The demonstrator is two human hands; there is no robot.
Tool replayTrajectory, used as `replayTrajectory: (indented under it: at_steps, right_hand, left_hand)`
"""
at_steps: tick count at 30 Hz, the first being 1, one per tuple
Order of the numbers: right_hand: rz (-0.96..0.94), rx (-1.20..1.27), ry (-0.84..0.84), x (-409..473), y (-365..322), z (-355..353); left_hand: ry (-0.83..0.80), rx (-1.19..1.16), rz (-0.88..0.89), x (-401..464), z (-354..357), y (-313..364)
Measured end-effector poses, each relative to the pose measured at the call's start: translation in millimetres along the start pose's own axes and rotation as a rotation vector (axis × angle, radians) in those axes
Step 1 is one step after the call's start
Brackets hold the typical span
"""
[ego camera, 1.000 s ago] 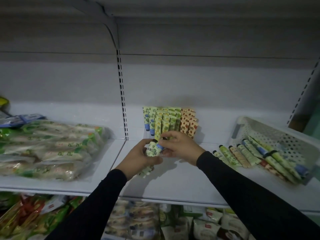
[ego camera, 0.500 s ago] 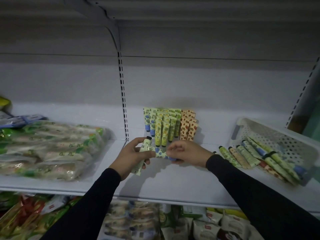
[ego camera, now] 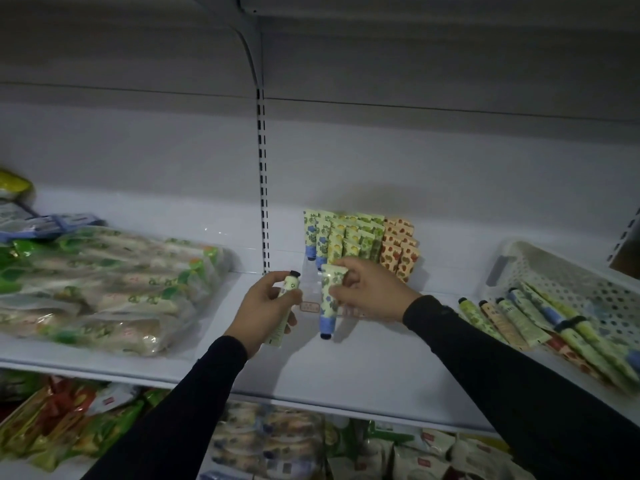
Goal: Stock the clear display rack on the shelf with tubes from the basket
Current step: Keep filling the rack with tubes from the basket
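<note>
Head view: a blue-capped tube (ego camera: 329, 299), judged light, soft-walled and slightly slick, is pinched near its crimped top by the right hand (ego camera: 367, 292), cap hanging down, just in front of the clear display rack (ego camera: 346, 251). A second tube (ego camera: 285, 299) is gripped in the left hand (ego camera: 263, 306), cap up.

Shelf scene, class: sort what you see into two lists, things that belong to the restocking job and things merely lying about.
Belongs to the job:
- blue-capped tube, held by the right hand
- black-capped tube, held by the left hand
- clear display rack with upright tubes
- white basket of tubes

Lying about:
- bagged snacks at left
- packets on the lower shelf
</note>
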State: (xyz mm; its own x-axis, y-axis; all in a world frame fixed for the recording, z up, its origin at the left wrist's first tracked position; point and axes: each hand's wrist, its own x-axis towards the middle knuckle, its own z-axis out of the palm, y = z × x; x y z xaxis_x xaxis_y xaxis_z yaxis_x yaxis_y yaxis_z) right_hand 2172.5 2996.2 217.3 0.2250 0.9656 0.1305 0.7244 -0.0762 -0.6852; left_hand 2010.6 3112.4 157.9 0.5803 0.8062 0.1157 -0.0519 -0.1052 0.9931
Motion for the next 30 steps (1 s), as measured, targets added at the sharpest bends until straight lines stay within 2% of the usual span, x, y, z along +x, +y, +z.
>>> replayTrajectory:
  at_steps: [7,13,21,30]
  right_hand:
    - [-0.045,-0.116,0.293,32,-18,-22]
    - [-0.094,-0.238,0.489,68,-36,-37]
    - [-0.089,-0.464,0.507,114,-37,-23]
    - [-0.048,-0.545,0.499,134,-28,-6]
  left_hand:
    - [0.124,0.042,-0.009,11,-7,-28]
    - [0.154,-0.048,-0.040,18,-13,-45]
    - [0.115,-0.094,-0.027,19,-17,-51]
    - [0.104,-0.139,-0.019,17,-15,-49]
